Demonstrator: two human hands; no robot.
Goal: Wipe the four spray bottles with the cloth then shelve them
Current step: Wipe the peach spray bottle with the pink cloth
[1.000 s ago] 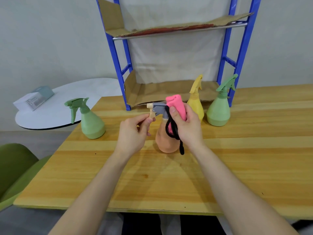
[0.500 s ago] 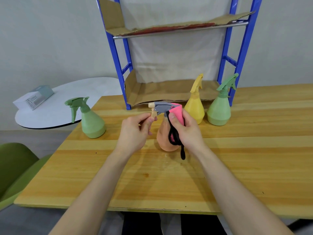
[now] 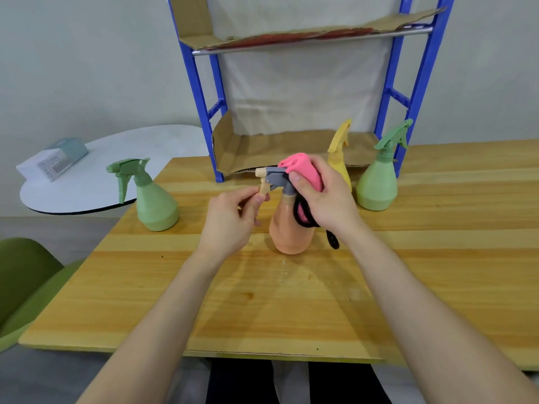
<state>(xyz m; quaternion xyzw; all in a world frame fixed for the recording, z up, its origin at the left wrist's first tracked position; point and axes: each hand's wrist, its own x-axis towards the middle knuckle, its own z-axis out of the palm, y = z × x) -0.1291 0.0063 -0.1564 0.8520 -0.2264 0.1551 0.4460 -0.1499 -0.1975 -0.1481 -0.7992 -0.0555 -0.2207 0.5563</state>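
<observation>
An orange spray bottle [image 3: 287, 234] with a grey head stands upright mid-table. My left hand [image 3: 233, 220] pinches its beige trigger. My right hand [image 3: 323, 196] grips a pink cloth [image 3: 303, 167] with a black loop and presses it against the back of the bottle's grey head. A green spray bottle [image 3: 153, 202] stands to the left. A yellow spray bottle [image 3: 339, 158] and a second green spray bottle [image 3: 379, 179] stand to the right, in front of the blue shelf [image 3: 204, 112]. Part of the yellow bottle is hidden behind my right hand.
The shelf's two levels are lined with brown cardboard [image 3: 277, 150]. A white round table [image 3: 96, 176] with a box [image 3: 52, 161] on it stands to the left. A green chair [image 3: 26, 281] sits at the lower left. The wooden table [image 3: 291, 301] reaches toward me.
My right hand slid the pink cloth down the bottle's neck and then back up onto the grey head. My left hand stayed on the trigger.
</observation>
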